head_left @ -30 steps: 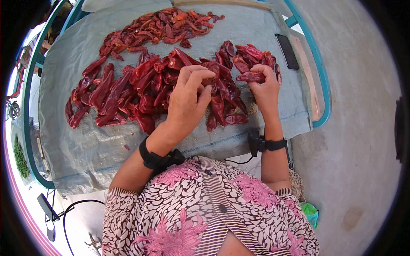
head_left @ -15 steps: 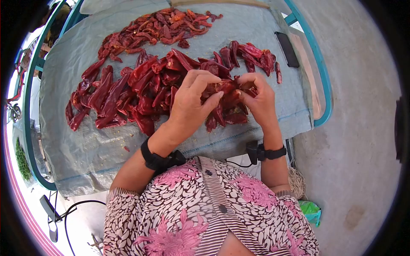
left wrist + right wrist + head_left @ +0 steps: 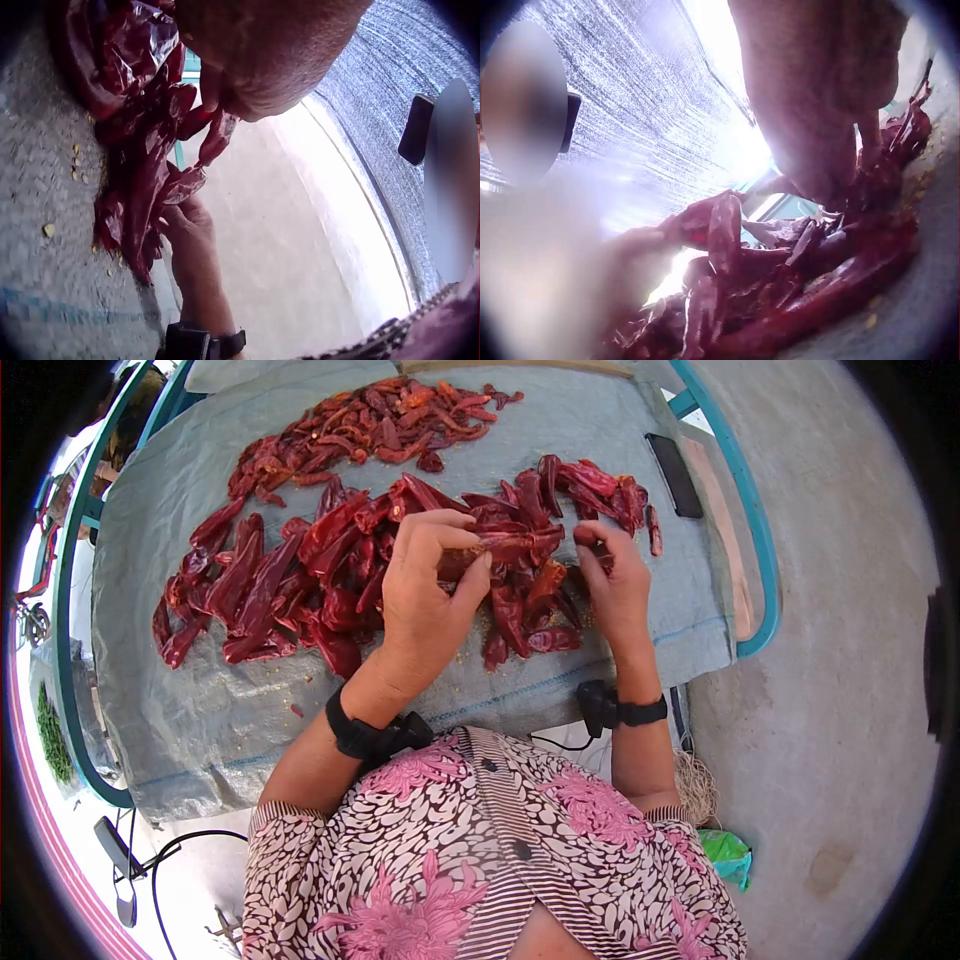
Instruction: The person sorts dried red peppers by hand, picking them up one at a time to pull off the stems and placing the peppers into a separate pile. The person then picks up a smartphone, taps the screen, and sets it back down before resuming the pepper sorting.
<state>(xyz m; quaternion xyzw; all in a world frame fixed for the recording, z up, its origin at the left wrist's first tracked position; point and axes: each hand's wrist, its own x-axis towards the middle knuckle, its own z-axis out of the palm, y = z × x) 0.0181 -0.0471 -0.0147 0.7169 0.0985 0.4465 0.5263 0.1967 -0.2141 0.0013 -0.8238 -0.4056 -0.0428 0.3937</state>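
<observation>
In the head view my left hand (image 3: 425, 585) pinches a dried red pepper (image 3: 520, 546) between thumb and fingers, its free end pointing right. In the left wrist view the same pepper (image 3: 218, 137) hangs from the fingers. My right hand (image 3: 618, 580) is just right of that pepper, apart from it, thumb and index finger bent. Its fingertips overlap another pepper (image 3: 184, 186) in the left wrist view, and I cannot tell whether it holds anything. Under both hands lies a heap of large dried red peppers (image 3: 345, 565), with an orange-red one (image 3: 546, 586) between the hands.
Smaller, shrivelled red pepper pieces (image 3: 370, 425) form a pile at the back. A grey woven sheet (image 3: 200, 730) covers the teal-framed table (image 3: 765, 590). Near the right edge lies a black phone (image 3: 673, 475). Yellow seeds (image 3: 49, 230) are scattered on the sheet.
My right hand brought a pepper from the right to my left hand, and both hands met at it. Now they are apart, the left hand gripping a pepper, and an orange-red pepper shows below.
</observation>
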